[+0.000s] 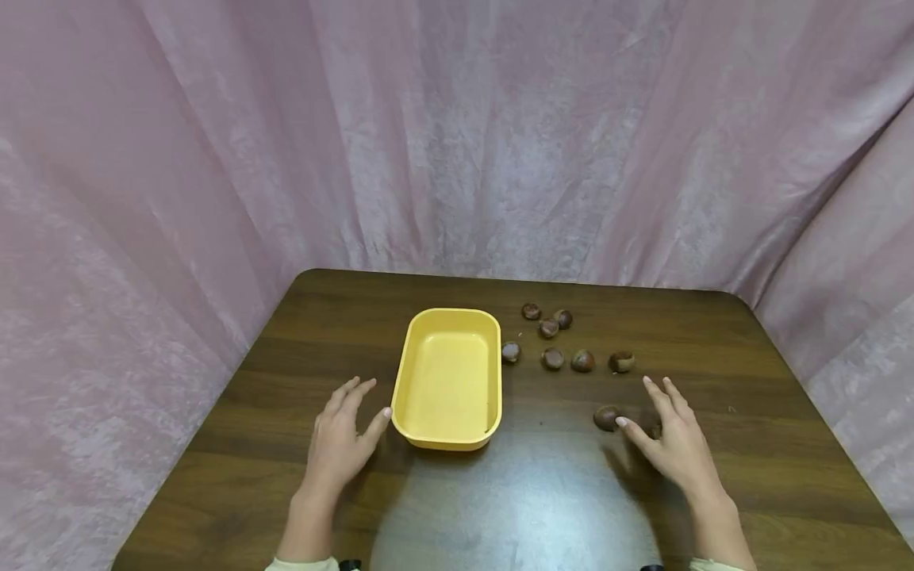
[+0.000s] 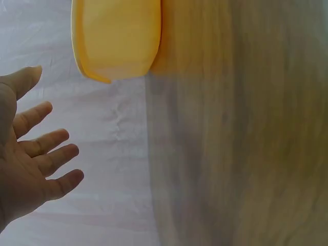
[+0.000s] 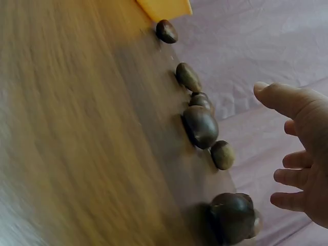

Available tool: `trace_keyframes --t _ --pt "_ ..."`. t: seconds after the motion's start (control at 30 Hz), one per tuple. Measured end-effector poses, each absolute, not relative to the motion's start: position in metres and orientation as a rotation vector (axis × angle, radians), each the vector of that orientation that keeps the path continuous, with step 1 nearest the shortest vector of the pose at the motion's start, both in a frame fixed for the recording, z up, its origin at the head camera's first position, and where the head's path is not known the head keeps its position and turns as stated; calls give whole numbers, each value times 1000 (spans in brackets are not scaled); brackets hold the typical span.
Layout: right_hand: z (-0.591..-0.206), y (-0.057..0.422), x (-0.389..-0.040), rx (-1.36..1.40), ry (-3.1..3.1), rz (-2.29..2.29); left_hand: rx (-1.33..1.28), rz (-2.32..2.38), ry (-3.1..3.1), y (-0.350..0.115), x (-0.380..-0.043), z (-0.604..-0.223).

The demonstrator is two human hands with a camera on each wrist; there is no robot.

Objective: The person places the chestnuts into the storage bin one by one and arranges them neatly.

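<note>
A yellow plastic tray (image 1: pixel 446 381) with nothing but a tiny dark speck in it stands left of the table's middle. My left hand (image 1: pixel 339 436) hovers at its near left corner, fingers spread, the thumb tip close to the rim; the left wrist view (image 2: pixel 38 159) shows that hand holding nothing. Over on the right, my right hand (image 1: pixel 674 444) is held above the table with straight, parted fingers. Beside its thumb lies a brown chestnut (image 1: pixel 606 418), and another chestnut (image 1: pixel 654 428) is partly hidden behind the hand. Nothing is in the right palm (image 3: pixel 318 154).
Several more chestnuts (image 1: pixel 552 358) lie scattered between the tray and the right hand, toward the back; one chestnut (image 1: pixel 510 352) sits close against the tray's right side. The dark wooden table (image 1: pixel 286 357) ends at a pink curtain (image 1: pixel 457 159).
</note>
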State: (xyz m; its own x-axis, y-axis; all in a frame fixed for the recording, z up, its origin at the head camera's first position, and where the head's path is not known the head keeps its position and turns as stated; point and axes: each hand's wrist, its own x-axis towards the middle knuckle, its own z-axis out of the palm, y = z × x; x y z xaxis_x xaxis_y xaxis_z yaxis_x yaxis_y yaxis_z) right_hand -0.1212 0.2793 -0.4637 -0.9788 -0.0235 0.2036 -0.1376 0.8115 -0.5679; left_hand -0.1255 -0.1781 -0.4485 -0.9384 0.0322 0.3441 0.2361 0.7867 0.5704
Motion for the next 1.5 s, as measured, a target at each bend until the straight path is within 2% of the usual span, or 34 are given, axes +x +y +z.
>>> trace_keyframes --t 0.5,1.0,1.5 --pt "-485 260 -122 29 -2685 1161 -71 -1366 -2607 -164 -119 -459" --pt "-498 247 -127 -292 -2567 1663 84 -1887 -2508 -161 -125 -458" --pt "-504 241 -135 -393 -2646 1449 176 -1851 -2669 -154 -136 -461"
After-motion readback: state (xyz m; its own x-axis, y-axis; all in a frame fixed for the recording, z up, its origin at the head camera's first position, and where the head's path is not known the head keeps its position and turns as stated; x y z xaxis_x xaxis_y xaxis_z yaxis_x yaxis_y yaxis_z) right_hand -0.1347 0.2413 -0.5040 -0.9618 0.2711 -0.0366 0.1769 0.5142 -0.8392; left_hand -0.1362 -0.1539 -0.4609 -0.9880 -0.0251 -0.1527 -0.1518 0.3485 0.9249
